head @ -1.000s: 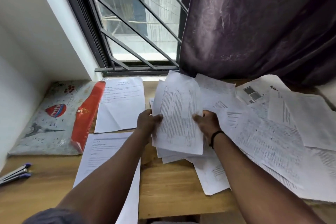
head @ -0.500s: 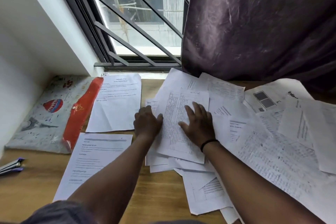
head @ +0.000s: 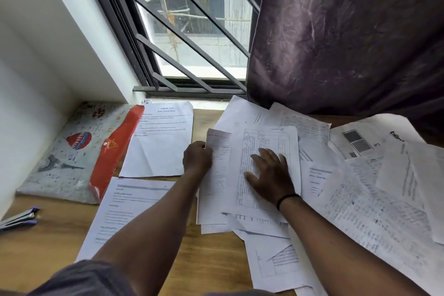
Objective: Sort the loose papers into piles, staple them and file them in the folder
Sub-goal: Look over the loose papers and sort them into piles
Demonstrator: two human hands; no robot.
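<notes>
Wooden surface [head: 216, 259] under a window [head: 192, 31] carries the whole job; a purple curtain [head: 348, 31] hangs over its far right edge, its hem touching the back sheets. Loose papers [head: 374, 202] sprawl overlapping across the right half, some running off the near edge. Right hand [head: 270, 174] lies flat, fingers spread, on a table-printed sheet [head: 262, 142] atop the middle stack, grip open; a black band [head: 287, 199] circles its wrist. Left hand [head: 197, 158] curls its fingers on the left edge of a sheet [head: 217, 151] tucked beneath, lifting that edge, grip closed on it. Two single sheets lie apart to the left: one [head: 161, 144] near the far edge, one [head: 127, 209] nearer, partly under the left forearm. Folder [head: 72, 151], patterned with a red flap, lies closed at the far left against the wall; a purple-tipped object [head: 19, 219] sits at the left edge, too cropped to identify.
</notes>
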